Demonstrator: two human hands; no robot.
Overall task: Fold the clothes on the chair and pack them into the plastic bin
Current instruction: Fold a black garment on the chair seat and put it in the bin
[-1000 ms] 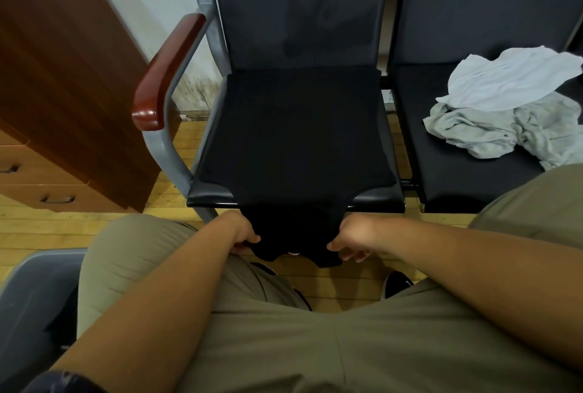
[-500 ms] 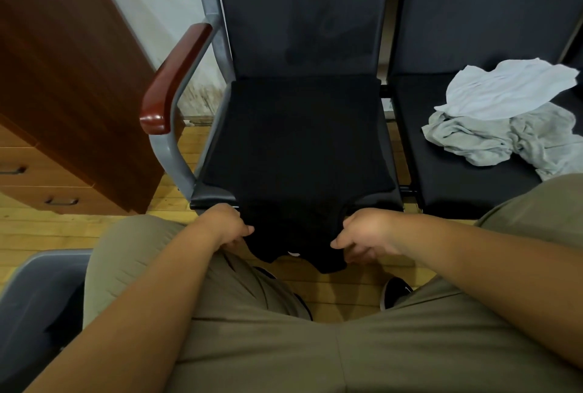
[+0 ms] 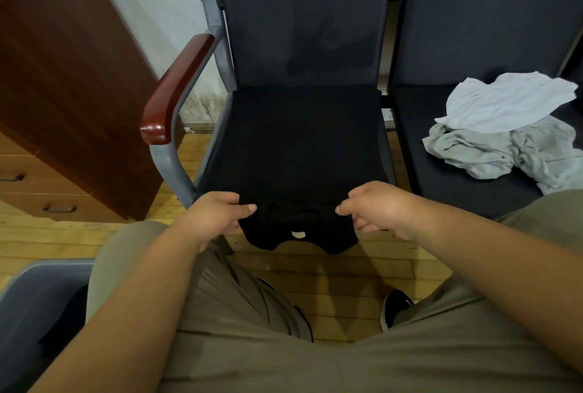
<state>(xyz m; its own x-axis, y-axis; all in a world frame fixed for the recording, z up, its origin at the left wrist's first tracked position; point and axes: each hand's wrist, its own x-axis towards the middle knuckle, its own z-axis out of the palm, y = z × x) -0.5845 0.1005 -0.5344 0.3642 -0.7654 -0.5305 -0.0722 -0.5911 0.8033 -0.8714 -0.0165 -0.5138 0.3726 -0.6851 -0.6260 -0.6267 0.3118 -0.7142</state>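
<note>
A black garment (image 3: 299, 146) lies spread flat over the seat of the left dark chair (image 3: 303, 30), its collar end hanging over the front edge. My left hand (image 3: 217, 213) pinches the hanging end on its left side. On the right side, my right hand (image 3: 375, 206) pinches the same end. A white garment (image 3: 508, 102) and a grey garment (image 3: 492, 153) lie crumpled on the seat of the right chair (image 3: 473, 14). The corner of a grey plastic bin (image 3: 34, 301) shows at the lower left, beside my knee.
A brown wooden cabinet with drawers (image 3: 63, 93) stands at the left. The left chair has a red-brown armrest (image 3: 176, 90) on a grey metal frame. Wooden floor lies below, and my black shoe (image 3: 396, 306) is between my knees.
Both hands have lifted the hanging collar end of the black garment upward, toward the front edge of the seat. The view has tilted slightly.
</note>
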